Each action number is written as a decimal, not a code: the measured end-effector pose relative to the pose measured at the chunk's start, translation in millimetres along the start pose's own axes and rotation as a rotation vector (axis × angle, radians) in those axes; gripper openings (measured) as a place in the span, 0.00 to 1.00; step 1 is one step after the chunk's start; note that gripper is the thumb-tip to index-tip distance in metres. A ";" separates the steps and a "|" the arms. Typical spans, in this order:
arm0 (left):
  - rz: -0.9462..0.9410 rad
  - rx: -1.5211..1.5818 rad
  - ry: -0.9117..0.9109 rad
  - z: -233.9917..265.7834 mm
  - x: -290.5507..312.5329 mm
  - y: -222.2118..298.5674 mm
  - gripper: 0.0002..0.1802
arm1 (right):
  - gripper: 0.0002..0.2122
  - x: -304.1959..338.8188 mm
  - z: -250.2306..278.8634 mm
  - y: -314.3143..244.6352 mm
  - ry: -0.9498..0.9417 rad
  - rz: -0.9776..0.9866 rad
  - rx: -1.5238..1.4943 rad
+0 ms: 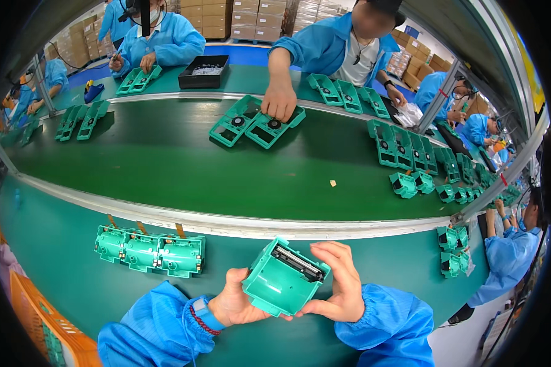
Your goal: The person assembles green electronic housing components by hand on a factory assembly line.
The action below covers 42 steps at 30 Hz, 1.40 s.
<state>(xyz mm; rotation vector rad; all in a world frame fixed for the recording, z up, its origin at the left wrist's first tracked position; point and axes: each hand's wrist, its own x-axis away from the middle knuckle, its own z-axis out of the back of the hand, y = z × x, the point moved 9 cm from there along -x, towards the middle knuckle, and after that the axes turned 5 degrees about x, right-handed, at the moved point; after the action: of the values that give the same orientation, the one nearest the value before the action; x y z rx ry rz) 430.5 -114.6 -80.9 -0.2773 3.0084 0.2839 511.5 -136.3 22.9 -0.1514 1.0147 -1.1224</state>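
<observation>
Just above the near bench, I hold a green plastic housing [286, 282], tilted, with a black and silver bar mechanism along its upper right edge. My left hand [242, 301] grips it from the left and below, thumb on its side. My right hand [338, 282] curves round its right side, thumb near the lower edge and fingers by the bar mechanism. The fingertips beneath are hidden. To the left, a row of similar green housings [150, 249] stands on the bench, with brown ribbon tabs sticking up.
Beyond a pale rail [239, 225] runs a green conveyor belt [183, 177]. A co-worker's hand [280, 103] touches green panels [234, 122] on it. More green panels [404, 147] and housings line its right. An orange crate [43, 318] stands at lower left; housings [452, 251] sit at the bench's right.
</observation>
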 end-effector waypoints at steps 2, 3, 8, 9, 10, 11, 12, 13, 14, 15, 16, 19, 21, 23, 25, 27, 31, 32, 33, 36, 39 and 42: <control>0.013 -0.009 -0.007 -1.9 -0.9 -1.6 0.47 | 0.37 1.9 1.0 1.0 0.000 -0.003 -0.010; 0.000 0.007 -0.054 -5.9 -1.0 -0.9 0.47 | 0.37 2.1 0.3 1.8 -0.006 -0.001 -0.011; -0.220 -0.173 0.263 -14.9 0.6 25.8 0.43 | 0.37 8.1 1.1 29.1 0.123 -0.076 -0.124; -0.204 -0.662 0.331 -18.8 -1.1 37.3 0.40 | 0.35 11.2 3.4 41.1 0.176 -0.118 -0.131; -0.181 -1.157 0.417 -23.6 2.4 46.1 0.37 | 0.34 12.8 4.5 50.3 0.223 -0.154 -0.156; -0.482 -1.670 0.426 -52.8 11.8 62.5 0.33 | 0.33 13.3 -1.7 53.2 0.175 -0.165 -0.125; -0.509 -1.679 0.474 -58.2 19.3 66.2 0.33 | 0.31 15.3 -9.1 55.3 0.127 -0.172 -0.095; -0.506 -2.063 0.598 -69.1 23.8 68.0 0.33 | 0.31 18.3 -14.4 55.2 0.086 -0.136 -0.023; -0.471 -2.448 0.756 -80.0 31.3 69.8 0.34 | 0.30 17.7 -21.7 51.2 0.047 -0.129 -0.031; -0.527 -2.533 0.826 -74.7 38.7 73.5 0.35 | 0.30 13.7 -31.5 43.9 -0.031 -0.122 -0.025; -0.476 -2.565 0.923 -70.4 48.9 75.4 0.35 | 0.30 9.6 -42.8 31.0 -0.112 -0.100 -0.033; -0.475 -2.538 0.972 -64.7 66.0 74.7 0.42 | 0.30 5.4 -63.7 -10.8 -0.230 -0.101 0.110; -0.431 -2.474 0.894 -78.0 75.7 73.6 0.46 | 0.33 7.5 -71.8 -27.5 -0.292 -0.087 0.200; -0.640 -2.554 0.916 -103.0 107.2 81.9 0.46 | 0.37 10.3 -85.3 -33.7 -0.350 -0.100 0.231; -0.489 -2.622 1.009 -123.8 142.0 110.2 0.46 | 0.36 5.0 -97.7 -44.1 -0.390 -0.074 0.290; -0.226 -2.573 1.128 -122.0 187.8 144.9 0.47 | 0.35 0.4 -109.7 -47.2 -0.413 -0.014 0.324; 0.085 -2.393 1.128 -85.0 244.3 187.4 0.48 | 0.31 -14.2 -127.7 -45.2 -0.493 0.015 0.341; 0.052 -2.327 0.984 -70.4 243.1 185.1 0.48 | 0.32 -16.8 -132.4 -42.1 -0.526 0.006 0.323; 0.018 -2.254 0.842 -57.6 239.8 184.2 0.47 | 0.32 -21.7 -136.1 -42.0 -0.529 0.022 0.329; 0.280 -2.296 0.833 -44.1 230.8 182.8 0.45 | 0.33 -28.7 -147.1 -51.4 -0.645 0.065 0.260; 0.269 -2.382 0.885 -53.7 236.0 182.5 0.44 | 0.37 -36.4 -154.3 -71.4 -0.664 0.123 0.366; 0.188 -2.447 0.836 -42.5 243.5 191.7 0.43 | 0.37 -44.8 -170.4 -77.3 -0.619 0.072 0.483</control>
<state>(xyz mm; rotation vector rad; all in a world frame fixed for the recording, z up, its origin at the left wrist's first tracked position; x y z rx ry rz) 152.2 20.7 -35.7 -0.1421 0.8762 3.8244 331.2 -74.2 -3.2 -0.0632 0.1879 -1.1236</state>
